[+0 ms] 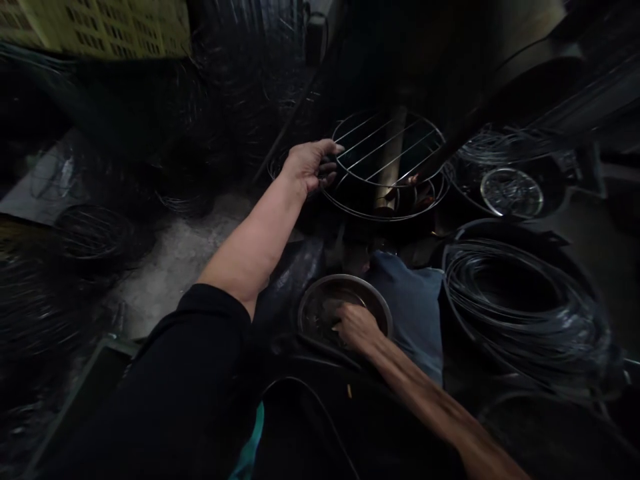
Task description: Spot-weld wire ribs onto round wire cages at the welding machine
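Dim workshop floor, seen from above the hands. Largest item: a heap of dark wire hoops lay at right, coiled loosely one on another. Further stacks of black wire frames stood at left, mostly lost in shadow. A pale yellow crate sat at the top left corner.

Centre, well ahead: a round wire rack with straight parallel bars across its ring, sitting tilted over a larger ring beneath it. A dark post rose behind it. The left hand reached out at full arm's length, fingers curled around the rack's left rim, gripping it.

Right of the rack, a small shiny ring lay on a dark surface.

Nearer in: a round metal bowl, beside a blue cloth. The right hand rested inside the bowl, fingers bent down into it; whether it held anything, could not tell.
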Tool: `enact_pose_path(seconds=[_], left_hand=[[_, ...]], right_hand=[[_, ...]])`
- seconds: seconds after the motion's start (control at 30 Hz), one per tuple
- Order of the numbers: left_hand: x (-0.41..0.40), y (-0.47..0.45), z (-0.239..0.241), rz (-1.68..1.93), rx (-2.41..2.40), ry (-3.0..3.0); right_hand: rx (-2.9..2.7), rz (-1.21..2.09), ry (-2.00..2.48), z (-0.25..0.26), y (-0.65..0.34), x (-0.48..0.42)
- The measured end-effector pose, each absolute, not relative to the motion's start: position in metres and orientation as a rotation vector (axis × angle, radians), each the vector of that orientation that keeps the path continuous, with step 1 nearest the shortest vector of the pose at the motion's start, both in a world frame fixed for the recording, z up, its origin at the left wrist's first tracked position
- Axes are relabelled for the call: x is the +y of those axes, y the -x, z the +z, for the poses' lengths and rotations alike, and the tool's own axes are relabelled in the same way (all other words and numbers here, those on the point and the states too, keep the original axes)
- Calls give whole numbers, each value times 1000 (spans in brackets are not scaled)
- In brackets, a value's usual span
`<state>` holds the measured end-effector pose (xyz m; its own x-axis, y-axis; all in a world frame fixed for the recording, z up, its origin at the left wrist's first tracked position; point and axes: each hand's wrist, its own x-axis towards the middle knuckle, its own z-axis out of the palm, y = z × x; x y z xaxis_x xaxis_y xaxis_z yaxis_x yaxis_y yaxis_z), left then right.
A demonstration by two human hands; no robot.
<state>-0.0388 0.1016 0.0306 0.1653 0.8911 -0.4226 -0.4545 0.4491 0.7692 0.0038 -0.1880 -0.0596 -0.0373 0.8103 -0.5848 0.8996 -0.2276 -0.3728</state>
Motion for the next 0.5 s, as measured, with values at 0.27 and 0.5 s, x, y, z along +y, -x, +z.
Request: enact_pose_path(seconds=[0.27, 0.5], left_hand=[[47, 56, 32, 1093, 907, -509], [31, 49, 33, 1150, 866, -543]], right_hand=[[1976, -1714, -2867, -11, -57, -180], [2009, -1268, -3555, 41, -90, -142]])
